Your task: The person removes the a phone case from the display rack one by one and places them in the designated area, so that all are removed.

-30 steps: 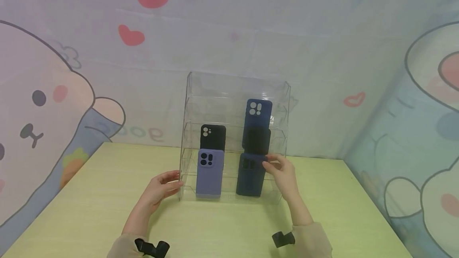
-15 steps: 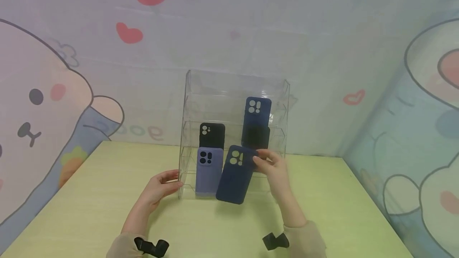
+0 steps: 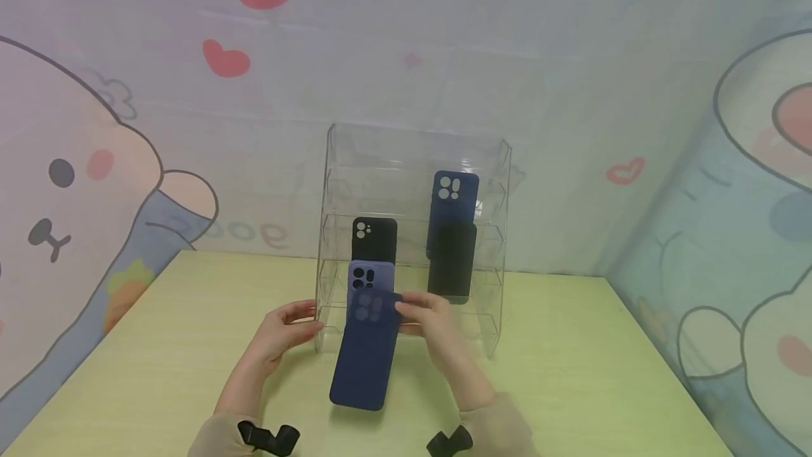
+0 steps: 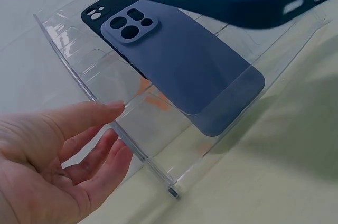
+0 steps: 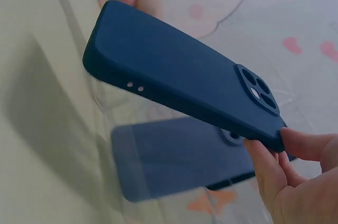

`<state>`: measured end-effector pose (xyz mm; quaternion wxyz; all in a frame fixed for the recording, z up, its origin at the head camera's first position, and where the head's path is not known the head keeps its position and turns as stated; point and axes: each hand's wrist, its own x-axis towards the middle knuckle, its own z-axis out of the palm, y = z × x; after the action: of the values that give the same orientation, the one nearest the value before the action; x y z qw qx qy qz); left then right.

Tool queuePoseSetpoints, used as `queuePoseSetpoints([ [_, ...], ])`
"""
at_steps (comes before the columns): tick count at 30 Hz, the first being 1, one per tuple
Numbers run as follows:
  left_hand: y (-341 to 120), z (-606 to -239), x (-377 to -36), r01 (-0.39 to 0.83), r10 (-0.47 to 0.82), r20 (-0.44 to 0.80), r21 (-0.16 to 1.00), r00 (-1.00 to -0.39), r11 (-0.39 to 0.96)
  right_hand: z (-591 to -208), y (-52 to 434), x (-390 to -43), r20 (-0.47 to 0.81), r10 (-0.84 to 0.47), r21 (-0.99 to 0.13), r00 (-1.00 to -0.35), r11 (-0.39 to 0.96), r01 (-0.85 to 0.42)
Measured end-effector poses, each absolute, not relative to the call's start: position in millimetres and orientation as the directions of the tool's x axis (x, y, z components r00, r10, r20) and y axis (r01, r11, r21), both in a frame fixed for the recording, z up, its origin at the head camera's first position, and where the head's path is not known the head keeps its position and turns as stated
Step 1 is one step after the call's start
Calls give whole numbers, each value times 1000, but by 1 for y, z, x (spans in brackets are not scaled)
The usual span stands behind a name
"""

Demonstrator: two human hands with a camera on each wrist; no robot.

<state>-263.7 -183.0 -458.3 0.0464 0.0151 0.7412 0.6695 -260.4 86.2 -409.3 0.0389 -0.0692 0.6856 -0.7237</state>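
Navy phone case (image 3: 364, 357), tilted midair

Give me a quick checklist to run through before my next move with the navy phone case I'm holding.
1. Right hand gripping the navy case near its camera end: ok.
2. Left hand on the clear rack's left side: ok.
3. Navy case lifted off the table: ok.
4. Navy case upright: not ok, it's tilted.
5. Purple case standing in the bottom tier: ok.
6. Far face of the navy case undamaged: cannot tell, it's hidden.
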Motion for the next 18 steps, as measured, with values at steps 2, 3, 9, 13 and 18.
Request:
queuePoseSetpoints([
  [2, -183, -458, -264, -40, 80, -48, 993, -996, 107, -416, 78, -260, 11, -177, -998, -984, -62, 0],
  [3, -182, -458, -264, -41, 77, -49, 994, -996, 106, -419, 73, -259, -4, -188, -998, -982, -59, 15],
  [9, -182, -457, -264, -54, 69, -61, 993, -996, 103, -437, 50, -251, -70, -208, -996, -976, -41, 80],
  [13, -181, -457, -264, -61, 69, -69, 992, -995, 114, -447, 38, -246, -95, -200, -995, -975, -10, 99],
  [18, -181, -457, -264, -63, 67, -72, 991, -995, 121, -458, 26, -244, -125, -193, -992, -973, 20, 123],
])
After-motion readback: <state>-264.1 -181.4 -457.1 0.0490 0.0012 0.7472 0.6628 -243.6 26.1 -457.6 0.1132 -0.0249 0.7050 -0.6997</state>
